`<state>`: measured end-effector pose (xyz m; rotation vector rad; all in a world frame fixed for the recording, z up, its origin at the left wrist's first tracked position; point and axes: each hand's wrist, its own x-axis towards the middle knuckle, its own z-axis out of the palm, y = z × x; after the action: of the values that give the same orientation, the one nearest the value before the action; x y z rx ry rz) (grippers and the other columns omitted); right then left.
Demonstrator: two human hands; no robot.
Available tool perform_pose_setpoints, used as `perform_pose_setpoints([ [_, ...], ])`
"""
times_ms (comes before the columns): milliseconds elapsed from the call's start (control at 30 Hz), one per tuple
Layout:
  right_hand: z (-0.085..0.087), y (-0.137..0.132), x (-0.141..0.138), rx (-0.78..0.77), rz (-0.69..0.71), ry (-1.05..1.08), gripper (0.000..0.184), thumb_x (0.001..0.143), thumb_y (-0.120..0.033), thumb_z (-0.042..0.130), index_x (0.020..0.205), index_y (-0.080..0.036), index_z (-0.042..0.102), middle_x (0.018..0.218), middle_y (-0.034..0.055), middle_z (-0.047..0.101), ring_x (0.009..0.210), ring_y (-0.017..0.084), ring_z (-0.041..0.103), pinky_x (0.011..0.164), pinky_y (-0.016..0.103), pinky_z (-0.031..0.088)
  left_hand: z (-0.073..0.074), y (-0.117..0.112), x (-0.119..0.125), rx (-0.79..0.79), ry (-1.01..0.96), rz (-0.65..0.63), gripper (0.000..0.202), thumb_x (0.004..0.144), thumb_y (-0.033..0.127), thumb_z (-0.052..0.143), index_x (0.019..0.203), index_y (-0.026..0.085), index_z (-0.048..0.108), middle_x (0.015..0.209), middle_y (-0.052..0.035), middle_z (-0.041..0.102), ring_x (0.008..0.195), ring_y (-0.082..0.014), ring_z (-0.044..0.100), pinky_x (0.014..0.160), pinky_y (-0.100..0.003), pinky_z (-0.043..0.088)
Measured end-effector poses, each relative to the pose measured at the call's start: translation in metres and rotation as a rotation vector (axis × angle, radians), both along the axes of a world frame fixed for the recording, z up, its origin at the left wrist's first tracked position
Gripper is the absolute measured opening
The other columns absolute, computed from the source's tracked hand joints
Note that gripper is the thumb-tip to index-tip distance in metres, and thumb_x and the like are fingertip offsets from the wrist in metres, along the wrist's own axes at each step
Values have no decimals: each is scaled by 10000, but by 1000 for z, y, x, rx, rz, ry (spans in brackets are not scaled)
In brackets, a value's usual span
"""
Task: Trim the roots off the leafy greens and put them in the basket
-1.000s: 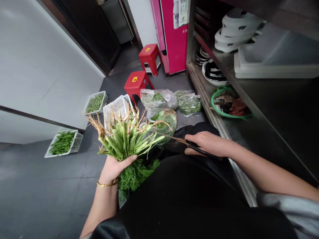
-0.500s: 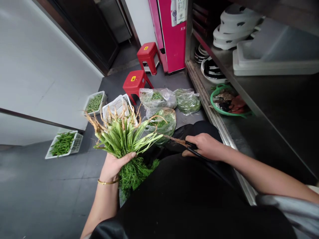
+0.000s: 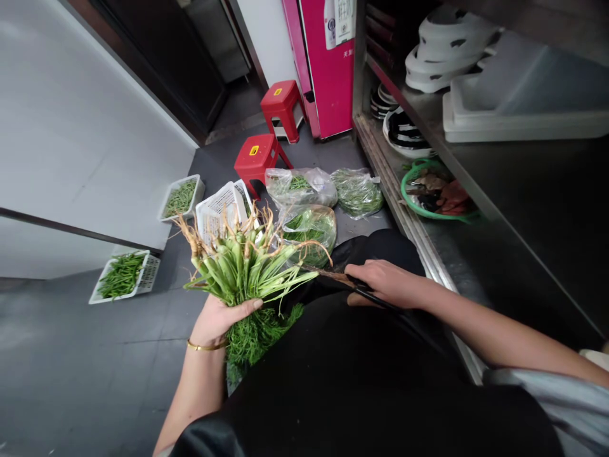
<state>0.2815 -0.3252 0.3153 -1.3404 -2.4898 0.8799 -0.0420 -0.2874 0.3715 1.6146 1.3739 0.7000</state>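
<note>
My left hand (image 3: 223, 320) is wrapped round a bunch of leafy greens (image 3: 242, 266), thumb across the stems. Pale stems and tangled brown roots fan out above the fist, and feathery green leaves hang below it. In my right hand (image 3: 380, 284) is a pair of scissors (image 3: 337, 277) with rusty-looking blades and black handles. The blades point left, and their tips meet the ends of the rightmost stems. Fingers partly hide the handles. Whether the blades are fully closed I cannot tell.
On the floor ahead lie several clear bags of greens (image 3: 309, 231), white baskets (image 3: 216, 209) and two red stools (image 3: 257, 158). Left are a basket of green peppers (image 3: 121, 276) and one of green beans (image 3: 181, 197). Right, a metal shelf (image 3: 428, 244) holds dishes and a green basket (image 3: 409, 193).
The bunch has tilted and shifted slightly right in my left hand. The scissors' handles have drawn together, and the blades now meet the stem ends.
</note>
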Motion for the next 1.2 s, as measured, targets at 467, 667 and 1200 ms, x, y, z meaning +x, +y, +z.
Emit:
perform_pose_setpoints([
  [467, 6, 2, 2, 16, 24, -46, 441, 857, -641, 382, 831, -213, 487, 702, 38, 608, 662, 206, 570, 579, 281, 288, -3, 5, 0, 18, 22, -53, 391, 536, 320, 815, 857, 142, 680, 925, -117, 726, 985, -311, 652, 955, -458, 483],
  [667, 4, 3, 6, -68, 86, 7, 440, 849, -645, 397, 831, -217, 497, 725, 34, 611, 688, 200, 569, 590, 271, 300, -4, 6, -1, -9, 41, -89, 473, 518, 329, 823, 929, 138, 688, 1010, -127, 717, 1030, -321, 635, 966, -472, 470],
  [1200, -20, -10, -10, -64, -93, 35, 341, 889, -553, 397, 843, -219, 450, 719, 39, 627, 662, 203, 599, 571, 276, 280, -9, 4, 6, -25, -14, 32, 230, 586, 328, 781, 656, 161, 639, 586, -34, 663, 593, -214, 656, 672, -364, 600],
])
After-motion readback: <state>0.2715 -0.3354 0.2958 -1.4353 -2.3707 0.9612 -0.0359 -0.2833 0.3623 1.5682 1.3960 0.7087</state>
